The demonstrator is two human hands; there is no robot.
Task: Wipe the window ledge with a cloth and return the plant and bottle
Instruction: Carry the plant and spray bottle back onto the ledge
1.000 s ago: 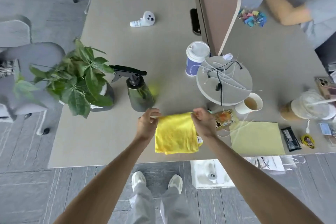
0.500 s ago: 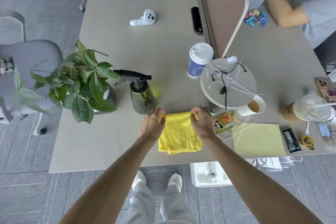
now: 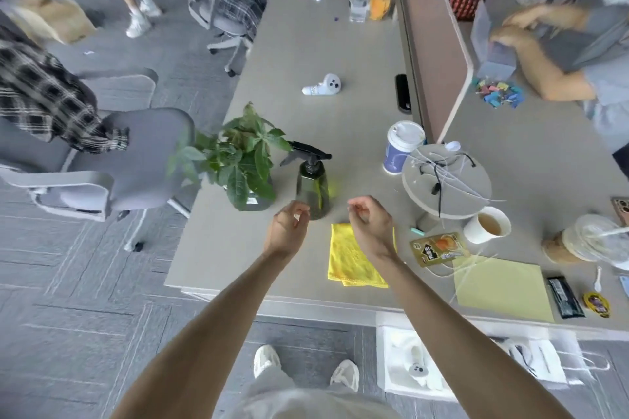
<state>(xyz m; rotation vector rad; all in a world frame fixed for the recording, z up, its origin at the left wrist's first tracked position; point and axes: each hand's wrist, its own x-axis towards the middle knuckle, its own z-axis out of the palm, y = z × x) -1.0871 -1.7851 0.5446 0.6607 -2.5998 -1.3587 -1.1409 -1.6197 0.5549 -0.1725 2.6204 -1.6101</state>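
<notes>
A folded yellow cloth (image 3: 347, 257) lies flat on the grey table (image 3: 306, 54) near its front edge. Just behind it stands a dark green spray bottle (image 3: 312, 189) with a black trigger head. A leafy potted plant (image 3: 243, 160) sits to the bottle's left, close to the table's left edge. My left hand (image 3: 288, 228) hovers in front of the bottle, fingers loosely curled, holding nothing. My right hand (image 3: 371, 223) floats above the cloth's far right corner, also loosely curled and empty, covering part of the cloth.
To the right stand a lidded paper cup (image 3: 401, 146), a round stand with cables (image 3: 446, 180), an open cup of tea (image 3: 488, 224), a snack packet (image 3: 439, 248) and a pale green sheet (image 3: 500, 286). A white controller (image 3: 323, 87) lies farther back. A divider panel (image 3: 432, 37) and grey chairs (image 3: 112, 160) flank the table. Another person works at the far right.
Both hands have let go of the yellow cloth and lifted off it. The cloth now lies on the table. The camera view has tilted up, showing more of the room.
</notes>
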